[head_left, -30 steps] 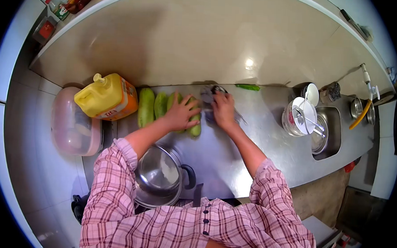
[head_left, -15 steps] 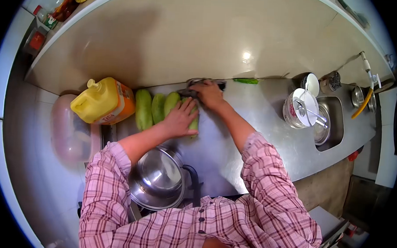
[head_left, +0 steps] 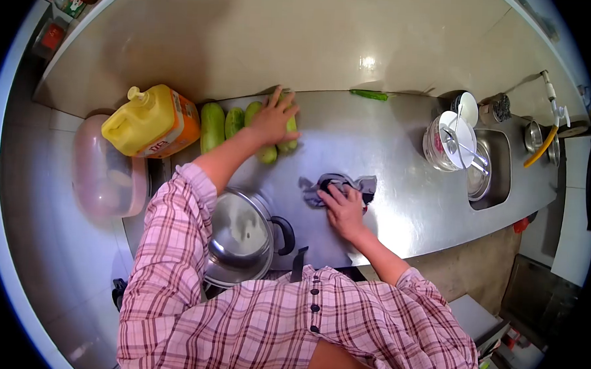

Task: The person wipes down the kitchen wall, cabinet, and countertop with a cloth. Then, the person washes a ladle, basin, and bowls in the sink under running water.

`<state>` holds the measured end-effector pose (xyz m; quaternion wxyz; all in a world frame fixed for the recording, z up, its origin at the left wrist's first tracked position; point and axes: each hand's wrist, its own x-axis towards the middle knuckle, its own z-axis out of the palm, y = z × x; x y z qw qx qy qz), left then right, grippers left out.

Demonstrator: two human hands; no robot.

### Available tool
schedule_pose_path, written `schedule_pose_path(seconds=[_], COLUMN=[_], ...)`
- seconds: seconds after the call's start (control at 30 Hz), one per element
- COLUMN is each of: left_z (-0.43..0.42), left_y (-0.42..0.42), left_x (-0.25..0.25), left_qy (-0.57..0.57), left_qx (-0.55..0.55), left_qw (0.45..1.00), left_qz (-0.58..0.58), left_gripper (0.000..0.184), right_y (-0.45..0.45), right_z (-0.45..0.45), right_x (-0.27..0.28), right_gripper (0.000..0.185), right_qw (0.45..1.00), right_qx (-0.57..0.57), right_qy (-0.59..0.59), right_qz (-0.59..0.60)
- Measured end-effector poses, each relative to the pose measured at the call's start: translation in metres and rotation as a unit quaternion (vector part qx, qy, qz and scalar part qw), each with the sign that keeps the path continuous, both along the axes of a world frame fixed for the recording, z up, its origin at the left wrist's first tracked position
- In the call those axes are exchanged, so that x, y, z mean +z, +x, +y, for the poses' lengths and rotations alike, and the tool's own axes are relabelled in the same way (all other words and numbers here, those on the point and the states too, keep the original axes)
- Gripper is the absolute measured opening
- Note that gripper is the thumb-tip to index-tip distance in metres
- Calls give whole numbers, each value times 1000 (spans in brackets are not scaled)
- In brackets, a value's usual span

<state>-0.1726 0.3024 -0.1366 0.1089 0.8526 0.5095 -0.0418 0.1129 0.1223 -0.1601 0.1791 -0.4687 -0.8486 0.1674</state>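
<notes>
My left hand point(head_left: 272, 122) has its fingers spread over the rightmost of several long green gourds point(head_left: 213, 128), which lie side by side against the back wall. It touches the gourds without wrapping round one. Nearer the front of the counter, my right hand point(head_left: 346, 213) presses down on a crumpled grey and dark cloth point(head_left: 365, 185). The cloth lies bunched under its fingers on the steel surface, and part of the grip is hidden.
A yellow jug with an orange label point(head_left: 154, 122) stands left of the gourds, near a pinkish covered container point(head_left: 104, 176). A steel pot point(head_left: 240, 238) sits in front. Stacked bowls with ladles point(head_left: 445, 148) stand beside the sink point(head_left: 500, 168). A slim green vegetable point(head_left: 370, 95) lies by the wall.
My right hand has drawn the cloth from the back wall forward and to the right. My left hand has stayed on the gourds, shifting a little with its fingers more spread.
</notes>
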Motion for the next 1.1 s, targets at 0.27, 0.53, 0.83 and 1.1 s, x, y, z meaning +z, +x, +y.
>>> schedule_pose_path(seconds=[0.27,0.53,0.83,1.1], left_z=[1,-32,-20,-15], left_y=[-10,-39,-62,-47], left_x=[9,67,27,32], left_qy=[28,-130,-43,-54], left_qx=[5,-78,-116,-82], left_qw=[999,981,990,992], left_qz=[-46,118,68,85], left_gripper=[76,104,114,106], right_y=[-58,-65,-88,-212], right_z=[125,108,29,77], right_x=[-29,-33,-37,-35], right_gripper=[42,38,39,40], right_qw=[984,998,971,953], right_qx=[-134,-18,117,278], right_qy=[34,52,-78,-87], right_qz=[116,-25,194,79])
